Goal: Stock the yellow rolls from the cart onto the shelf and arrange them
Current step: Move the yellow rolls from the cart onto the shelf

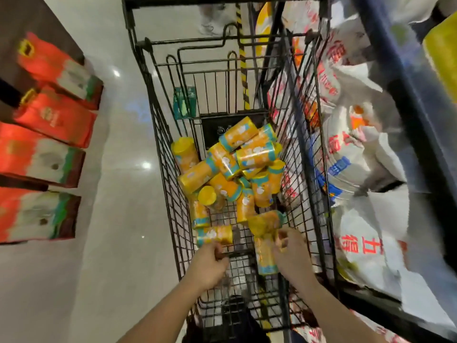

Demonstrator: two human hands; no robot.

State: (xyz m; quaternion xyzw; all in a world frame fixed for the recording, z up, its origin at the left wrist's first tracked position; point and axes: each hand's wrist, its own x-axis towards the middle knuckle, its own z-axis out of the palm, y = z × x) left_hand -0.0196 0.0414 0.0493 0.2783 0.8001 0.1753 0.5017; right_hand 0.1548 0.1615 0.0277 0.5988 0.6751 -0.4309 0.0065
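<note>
Yellow rolls point(230, 167) heaped loose in the wire cart point(163, 134), from centre toward 6 o'clock, none yet shelved. Picking step in hand: left hand point(207, 263) closing on one roll point(215, 235), right hand point(291, 253) curled round an upright roll point(264, 256) (grip firmness unclear); next, lifting clear toward the blue-edged shelf point(395, 70) at 3 o'clock. Glossy pale floor point(118, 169), red packs point(52, 115) at 9 o'clock.

The yellow rolls point(230, 169) are short cylinders with teal end bands and white motifs, heaped at all angles in the black wire cart point(163, 154), thickest toward its far end. One roll point(214, 235) lies flat by the near left wall; another point(265, 256) lies lengthwise near the near right wall.
</note>
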